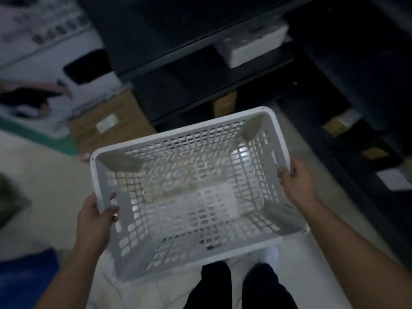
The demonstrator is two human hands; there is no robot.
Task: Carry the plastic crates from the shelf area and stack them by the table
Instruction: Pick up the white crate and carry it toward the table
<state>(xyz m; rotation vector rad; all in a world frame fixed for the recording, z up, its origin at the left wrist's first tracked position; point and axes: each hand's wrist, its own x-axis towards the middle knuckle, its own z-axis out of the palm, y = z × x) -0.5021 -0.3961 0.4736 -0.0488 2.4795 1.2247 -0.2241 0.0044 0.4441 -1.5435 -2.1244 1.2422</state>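
A white perforated plastic crate (191,188) hangs in the air in front of me, empty, with its open top facing the camera. My left hand (97,216) grips its left rim, thumb inside the wall. My right hand (297,178) grips the right rim. The crate is held over the pale floor, just in front of the dark shelf unit (200,63). My legs in dark trousers show below the crate.
The dark shelves hold a white box (254,44) on an upper level and brown cartons lower down. A cardboard box (111,128) stands on the floor at the left of the shelves. A blue object (24,279) lies at the lower left.
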